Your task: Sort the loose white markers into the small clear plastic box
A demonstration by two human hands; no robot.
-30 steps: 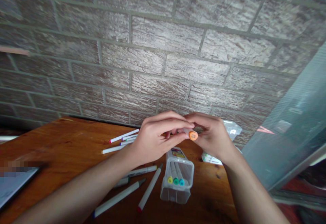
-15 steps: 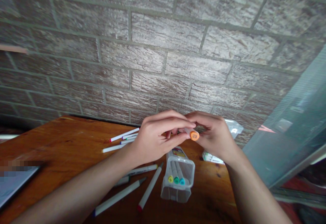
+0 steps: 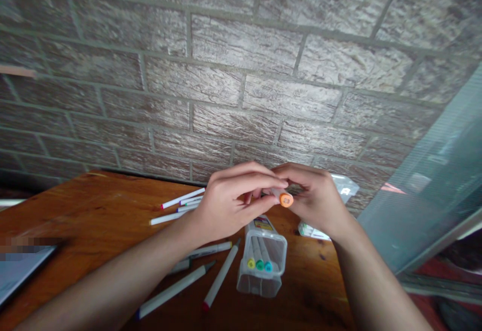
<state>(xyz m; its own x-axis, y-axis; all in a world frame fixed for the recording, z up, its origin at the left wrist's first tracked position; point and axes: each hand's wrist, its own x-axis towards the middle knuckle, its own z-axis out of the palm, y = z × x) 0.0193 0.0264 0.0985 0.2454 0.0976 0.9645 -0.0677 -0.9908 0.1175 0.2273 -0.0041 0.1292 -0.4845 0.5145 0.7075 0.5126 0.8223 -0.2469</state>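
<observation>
A marker (image 3: 286, 200) with an orange end numbered 23 points toward me, its far part hidden behind my fingers. My left hand (image 3: 233, 198) is closed on it, thumb below and fingers above. My right hand (image 3: 314, 193) meets it from the other side, fingers curled around the marker's far part, though its fingertips are mostly covered. Below both hands lies a clear plastic case (image 3: 259, 287), its open end facing me. Inside rest a yellow-ended marker (image 3: 251, 263), a green-ended marker (image 3: 259, 264) and a blue-ended marker (image 3: 268, 266).
Several loose markers (image 3: 176, 287) lie on the wooden table (image 3: 94, 210) left of the case. More markers (image 3: 314, 231) and a clear plastic lid-like piece (image 3: 344, 186) are behind my right hand. A screen device (image 3: 22, 273) sits at the left edge. A brick wall (image 3: 241, 90) rises behind.
Both hands keep the same hold on the marker, which stays in nearly the same place. The whole view shifts slightly; the case and loose markers stay put.
</observation>
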